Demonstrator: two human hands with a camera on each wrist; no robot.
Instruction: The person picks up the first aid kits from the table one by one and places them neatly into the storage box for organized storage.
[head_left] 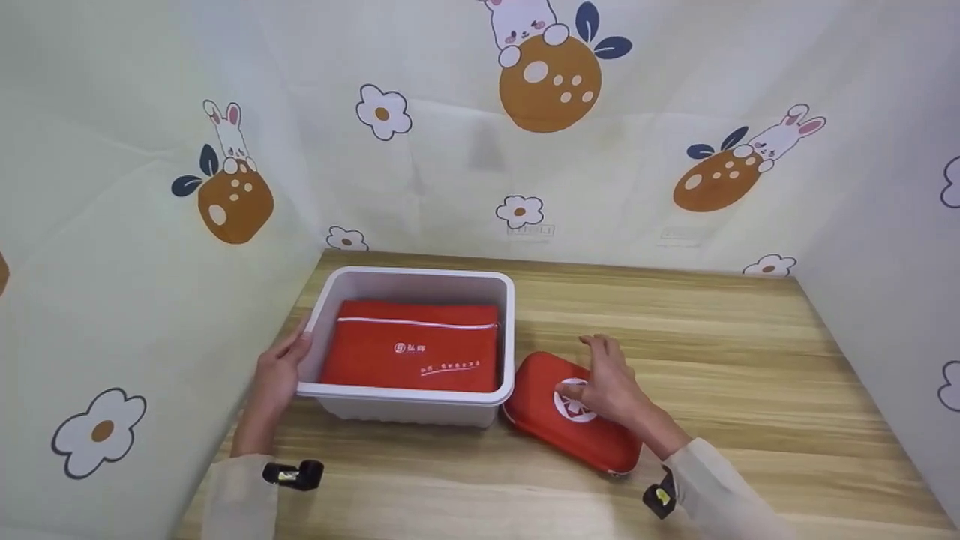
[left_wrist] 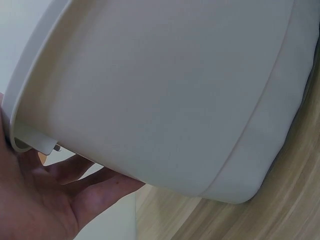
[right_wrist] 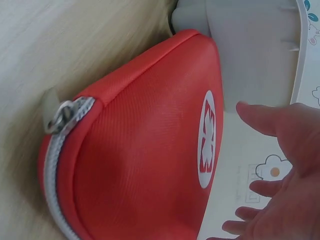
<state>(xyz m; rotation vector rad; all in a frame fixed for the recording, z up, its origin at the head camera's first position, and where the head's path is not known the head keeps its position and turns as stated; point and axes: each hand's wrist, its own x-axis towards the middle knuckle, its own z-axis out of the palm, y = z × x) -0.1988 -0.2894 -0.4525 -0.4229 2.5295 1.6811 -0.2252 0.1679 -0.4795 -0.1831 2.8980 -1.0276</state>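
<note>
A pale plastic storage bin stands on the wooden table, and a flat red pouch with a white zip line and white print lies inside it. My left hand grips the bin's left side at the rim; in the left wrist view its fingers reach along the outer wall. Right of the bin lies a red zippered first-aid case with a white round emblem, close against the bin. Over that case hovers my right hand, fingers spread and apart from it in the right wrist view, where the metal zip pull shows.
The wood-grain table extends to the right of the case and in front of the bin. Pale sheeting printed with rabbits, oranges and flowers encloses the back and both sides.
</note>
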